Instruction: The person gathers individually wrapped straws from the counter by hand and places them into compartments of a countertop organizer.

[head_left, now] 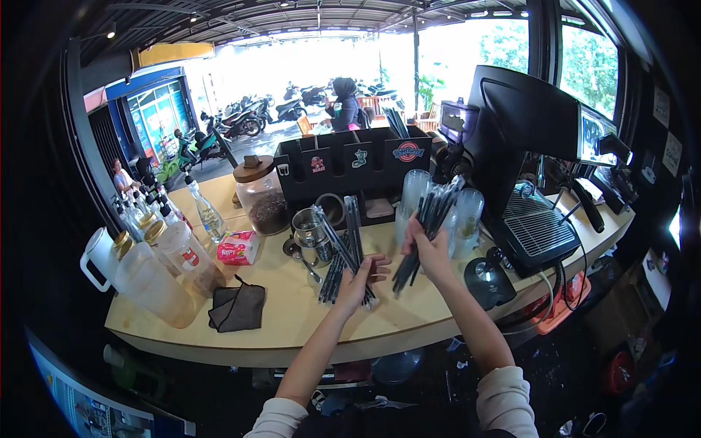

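Note:
A bundle of black straws in clear wrappers (432,219) is in my right hand (431,252), whose fingers are wrapped round it. The bundle is held tilted above the counter, in front of the clear plastic cups. My left hand (362,279) is over a second group of wrapped black straws (334,274) on the counter. Its fingers are apart and point towards my right hand. Some of those straws lean up behind the thumb; whether the palm touches them is hidden. A metal pitcher (310,235) stands just left of these straws, beside a spoon (307,266).
A black organizer (347,164) spans the back, beside a jar of coffee beans (263,201). An espresso machine (529,212) stands right. Left are a tissue pack (238,248), a dark cloth (237,306), a plastic pitcher (153,285) and several bottles. A person (345,106) sits outside.

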A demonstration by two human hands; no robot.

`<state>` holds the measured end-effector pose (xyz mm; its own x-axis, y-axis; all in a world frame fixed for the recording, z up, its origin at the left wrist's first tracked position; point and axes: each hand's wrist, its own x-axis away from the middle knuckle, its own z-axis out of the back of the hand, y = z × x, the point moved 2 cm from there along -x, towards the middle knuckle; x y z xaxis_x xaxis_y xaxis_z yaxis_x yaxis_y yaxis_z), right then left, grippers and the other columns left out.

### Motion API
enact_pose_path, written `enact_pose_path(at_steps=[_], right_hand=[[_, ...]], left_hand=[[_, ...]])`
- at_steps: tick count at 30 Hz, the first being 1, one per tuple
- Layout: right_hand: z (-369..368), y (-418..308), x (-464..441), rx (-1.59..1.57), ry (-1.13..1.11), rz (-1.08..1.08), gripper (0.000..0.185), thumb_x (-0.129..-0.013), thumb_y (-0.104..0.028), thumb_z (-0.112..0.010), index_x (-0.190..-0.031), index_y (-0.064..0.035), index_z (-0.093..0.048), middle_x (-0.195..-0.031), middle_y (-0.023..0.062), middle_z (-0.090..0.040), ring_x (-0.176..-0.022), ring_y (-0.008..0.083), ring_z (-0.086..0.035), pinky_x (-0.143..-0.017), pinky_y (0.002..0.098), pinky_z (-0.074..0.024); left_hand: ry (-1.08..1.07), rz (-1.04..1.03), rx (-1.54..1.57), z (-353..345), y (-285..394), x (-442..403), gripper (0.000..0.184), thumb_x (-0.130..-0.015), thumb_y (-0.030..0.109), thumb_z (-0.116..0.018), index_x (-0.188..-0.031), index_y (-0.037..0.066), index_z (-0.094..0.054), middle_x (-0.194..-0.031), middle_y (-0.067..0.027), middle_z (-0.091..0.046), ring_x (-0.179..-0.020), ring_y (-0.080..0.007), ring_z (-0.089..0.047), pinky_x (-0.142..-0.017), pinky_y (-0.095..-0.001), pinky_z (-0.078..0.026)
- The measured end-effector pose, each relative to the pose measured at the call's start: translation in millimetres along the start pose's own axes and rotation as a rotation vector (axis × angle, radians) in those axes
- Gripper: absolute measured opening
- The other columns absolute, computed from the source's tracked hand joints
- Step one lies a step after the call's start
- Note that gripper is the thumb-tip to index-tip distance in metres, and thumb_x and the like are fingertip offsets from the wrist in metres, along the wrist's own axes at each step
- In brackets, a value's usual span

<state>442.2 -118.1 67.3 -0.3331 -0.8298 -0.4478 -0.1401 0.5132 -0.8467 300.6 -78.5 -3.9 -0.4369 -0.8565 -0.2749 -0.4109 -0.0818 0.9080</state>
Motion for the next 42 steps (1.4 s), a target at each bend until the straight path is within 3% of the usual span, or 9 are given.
enact_pose_path(at_steps=[3,4,11,18,31,34,36,39,42], right_hand=[[2.1,-10.2,-3.2,-0.08,-0.008,-0.022,0.014,-0.085,-0.016,-0.056,-0.081,-0.0043,-0.049,-0.054,-0.0015,-0.045,-0.043,0.006,-0.043,-0.04,0.0214,-0.0353],[1.2,-10.4,-2.8,-0.024,-0.02,-0.043,0.015,-0.082,-0.013,-0.059,-0.088,-0.0026,-0.05,-0.053,-0.0023,-0.041,-0.041,0.0052,-0.038,-0.039,0.0216,-0.0312],[-15.4,-7.6,3.3,0.022,-0.148,-0.246,0.032,-0.073,-0.013,-0.07,-0.096,0.0018,-0.054,-0.049,-0.0049,-0.043,-0.039,0.0028,-0.037,-0.037,0.0196,-0.0296],[-18.1,-12.5,6.7,0.011,-0.081,-0.222,0.026,-0.072,-0.012,-0.07,-0.088,-0.0008,-0.052,-0.053,-0.0039,-0.046,-0.04,0.0021,-0.039,-0.036,0.0189,-0.03],[-16.2,-15.9,9.1,0.057,-0.142,-0.197,0.018,-0.077,-0.015,-0.066,-0.075,-0.0024,-0.054,-0.047,-0.0037,-0.044,-0.038,0.0032,-0.039,-0.036,0.0199,-0.0294],[-15.8,-15.9,9.6,0.025,-0.133,-0.166,0.017,-0.077,-0.015,-0.065,-0.074,-0.0033,-0.053,-0.048,-0.0032,-0.045,-0.038,0.0034,-0.039,-0.036,0.0202,-0.0294],[-14.0,-21.3,9.6,0.038,-0.014,-0.091,0.017,-0.079,-0.016,-0.064,-0.074,-0.0035,-0.055,-0.049,-0.0037,-0.045,-0.039,0.0028,-0.039,-0.036,0.0197,-0.0286],[-13.6,-32.4,8.3,0.123,0.054,0.057,0.017,-0.079,-0.017,-0.064,-0.075,-0.0028,-0.056,-0.05,-0.0048,-0.045,-0.041,0.0023,-0.038,-0.037,0.0202,-0.0281],[-2.9,-18.6,7.8,0.357,-0.007,0.257,0.008,-0.081,-0.008,-0.059,-0.084,-0.0013,-0.058,-0.063,-0.0009,-0.053,-0.051,0.0049,-0.045,-0.045,0.0205,-0.037]], left_hand=[[-0.128,0.053,-0.059,19.6,-8.9,-2.3,0.041,-0.093,0.032,-0.036,-0.105,-0.004,-0.051,-0.06,-0.0002,-0.045,-0.051,-0.0089,-0.046,-0.049,-0.0227,-0.04],[-0.16,0.151,0.042,13.9,0.4,4.2,0.04,-0.094,0.031,-0.034,-0.107,-0.004,-0.049,-0.054,0.0031,-0.031,-0.044,-0.0053,-0.031,-0.042,-0.0207,-0.029],[-0.522,0.271,0.073,0.3,0.7,16.0,0.046,-0.094,0.039,-0.029,-0.11,0.0,-0.049,-0.052,0.0043,-0.029,-0.042,-0.0046,-0.025,-0.039,-0.0195,-0.023],[-0.356,0.18,0.068,-3.2,4.2,17.0,0.039,-0.094,0.039,-0.026,-0.102,0.004,-0.043,-0.065,-0.0054,-0.052,-0.036,-0.0063,-0.033,-0.037,-0.0198,-0.03],[-0.433,0.14,-0.012,-2.7,0.6,10.1,0.053,-0.093,0.043,-0.027,-0.117,0.001,-0.045,-0.072,-0.0071,-0.056,-0.042,-0.007,-0.044,-0.039,-0.0181,-0.036],[-0.465,0.157,-0.013,0.1,-5.0,8.4,0.055,-0.092,0.045,-0.026,-0.117,0.0,-0.046,-0.081,-0.009,-0.059,-0.054,-0.0095,-0.053,-0.051,-0.0204,-0.044],[-0.312,0.104,0.0,3.7,-15.6,4.2,0.054,-0.092,0.043,-0.028,-0.114,-0.001,-0.049,-0.092,-0.0097,-0.059,-0.075,-0.0125,-0.057,-0.069,-0.0254,-0.047],[-0.068,0.081,-0.096,18.5,-34.0,-6.6,0.05,-0.093,0.04,-0.031,-0.113,-0.002,-0.049,-0.102,-0.0088,-0.055,-0.089,-0.0163,-0.053,-0.08,-0.0284,-0.043],[0.061,-0.015,-0.135,21.5,-29.3,-7.9,0.043,-0.092,0.037,-0.037,-0.109,0.001,-0.053,-0.093,-0.0037,-0.056,-0.08,-0.0107,-0.053,-0.073,-0.0234,-0.043]])
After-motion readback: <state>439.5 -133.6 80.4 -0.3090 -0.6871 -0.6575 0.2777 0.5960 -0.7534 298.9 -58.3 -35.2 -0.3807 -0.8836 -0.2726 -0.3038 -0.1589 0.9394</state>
